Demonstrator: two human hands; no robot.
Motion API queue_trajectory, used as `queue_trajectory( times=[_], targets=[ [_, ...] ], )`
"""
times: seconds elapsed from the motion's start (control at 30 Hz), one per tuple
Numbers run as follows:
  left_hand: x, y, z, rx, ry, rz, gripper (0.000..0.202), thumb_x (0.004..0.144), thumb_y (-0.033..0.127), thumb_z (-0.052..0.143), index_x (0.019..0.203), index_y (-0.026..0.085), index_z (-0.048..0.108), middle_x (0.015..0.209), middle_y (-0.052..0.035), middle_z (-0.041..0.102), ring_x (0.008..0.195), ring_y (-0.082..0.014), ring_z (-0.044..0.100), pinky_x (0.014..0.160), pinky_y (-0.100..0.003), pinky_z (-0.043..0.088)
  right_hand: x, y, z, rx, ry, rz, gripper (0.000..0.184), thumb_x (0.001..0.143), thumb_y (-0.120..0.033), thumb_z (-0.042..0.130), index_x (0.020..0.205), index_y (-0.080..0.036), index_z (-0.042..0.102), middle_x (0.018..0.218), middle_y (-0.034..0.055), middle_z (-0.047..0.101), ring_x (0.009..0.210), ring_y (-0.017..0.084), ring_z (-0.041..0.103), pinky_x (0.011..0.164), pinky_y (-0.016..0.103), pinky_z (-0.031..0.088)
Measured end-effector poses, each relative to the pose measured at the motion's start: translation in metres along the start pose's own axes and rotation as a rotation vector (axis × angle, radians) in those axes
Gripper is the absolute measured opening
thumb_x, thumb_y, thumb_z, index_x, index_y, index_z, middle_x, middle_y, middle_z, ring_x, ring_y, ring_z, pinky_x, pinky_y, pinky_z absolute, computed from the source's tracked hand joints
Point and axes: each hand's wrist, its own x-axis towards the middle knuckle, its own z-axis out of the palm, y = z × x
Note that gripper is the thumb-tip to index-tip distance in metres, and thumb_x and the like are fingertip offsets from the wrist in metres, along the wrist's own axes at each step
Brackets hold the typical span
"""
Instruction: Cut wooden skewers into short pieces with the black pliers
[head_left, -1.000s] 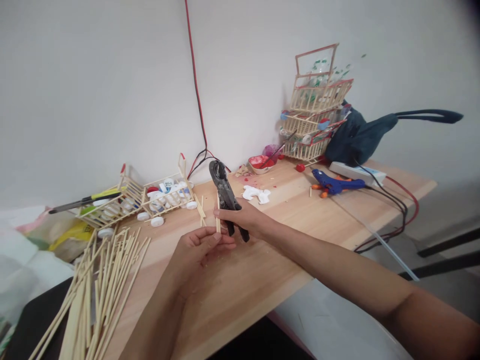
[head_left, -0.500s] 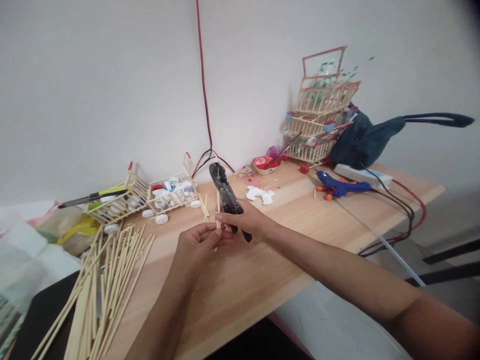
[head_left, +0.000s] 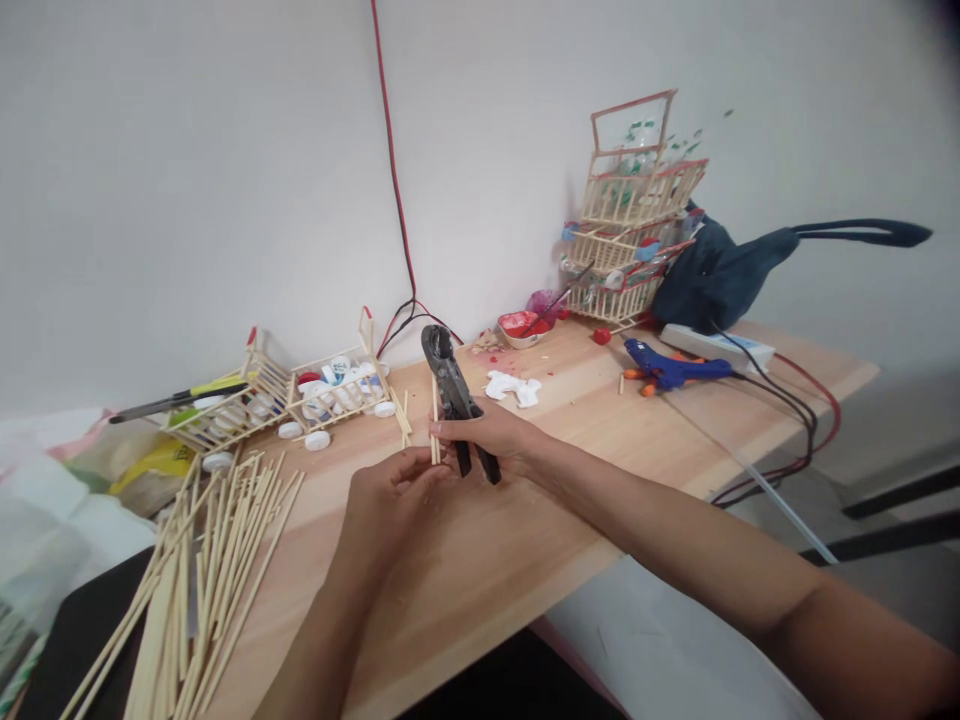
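Note:
My right hand is wrapped round black-handled pliers, whose grey metal head points up and away from me. The two handles stand apart below the palm. My right thumb also lies across thin pale wooden sticks standing upright beside the pliers. My left hand is closed at the lower end of these sticks, its fingertips partly hidden. A few short cut sticks lie on the wooden table just beyond the hands.
A pile of long sticks lies at the left. Behind are small stick-built carts with white bottle caps. Further right are a dish of red paint, white crumpled tissue, stacked stick baskets, a blue glue gun and a power strip.
The plier handles have spread further apart. My left hand has shifted slightly down and left at the lower end of the sticks. The whole view has turned a little.

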Motion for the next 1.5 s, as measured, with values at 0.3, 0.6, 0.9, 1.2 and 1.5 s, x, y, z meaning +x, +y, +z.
queue_trajectory(
  times=[0.3, 0.6, 0.9, 1.2, 1.5],
  targets=[
    [0.000, -0.002, 0.003, -0.033, -0.001, -0.055, 0.020, 0.079, 0.036, 0.063, 0.077, 0.020, 0.073, 0.070, -0.0008, 0.074, 0.067, -0.0159, 0.067, 0.066, -0.024, 0.049, -0.002, -0.004, 0.000, 0.008, -0.037, 0.011, 0.028, 0.066, -0.032, 0.078, 0.075, -0.016, 0.057, 0.057, -0.0044, 0.051, 0.052, 0.009, 0.048, 0.049, 0.021, 0.039],
    [0.002, -0.004, 0.000, -0.206, -0.116, -0.156, 0.025, 0.072, 0.038, 0.072, 0.088, 0.018, 0.075, 0.077, -0.0050, 0.076, 0.072, -0.0180, 0.068, 0.067, -0.025, 0.051, -0.003, -0.004, -0.001, -0.006, -0.024, 0.020, 0.028, 0.066, -0.032, 0.077, 0.073, -0.016, 0.056, 0.056, -0.0046, 0.051, 0.050, 0.009, 0.046, 0.049, 0.021, 0.038],
    [0.001, -0.003, 0.000, -0.112, -0.098, -0.108, 0.022, 0.077, 0.038, 0.066, 0.080, 0.019, 0.077, 0.075, -0.0039, 0.075, 0.070, -0.0161, 0.066, 0.066, -0.023, 0.049, -0.003, -0.006, -0.002, 0.033, -0.055, 0.062, 0.029, 0.064, -0.031, 0.080, 0.073, -0.015, 0.058, 0.058, -0.0034, 0.054, 0.051, 0.009, 0.051, 0.050, 0.022, 0.043],
    [0.002, 0.000, 0.003, -0.110, -0.071, -0.099, 0.020, 0.077, 0.036, 0.067, 0.074, 0.019, 0.076, 0.070, -0.0029, 0.074, 0.066, -0.0161, 0.065, 0.061, -0.023, 0.047, -0.006, -0.011, 0.004, 0.001, -0.017, 0.105, 0.031, 0.063, -0.032, 0.080, 0.068, -0.014, 0.056, 0.054, -0.0033, 0.056, 0.047, 0.009, 0.053, 0.047, 0.022, 0.043],
    [0.002, -0.004, 0.004, -0.140, -0.084, -0.103, 0.022, 0.075, 0.039, 0.068, 0.074, 0.018, 0.075, 0.069, -0.0043, 0.073, 0.067, -0.0184, 0.067, 0.063, -0.024, 0.049, -0.004, -0.008, 0.002, -0.053, 0.009, 0.053, 0.029, 0.062, -0.031, 0.080, 0.072, -0.015, 0.058, 0.058, -0.0020, 0.058, 0.053, 0.010, 0.054, 0.051, 0.022, 0.044]
  ],
)
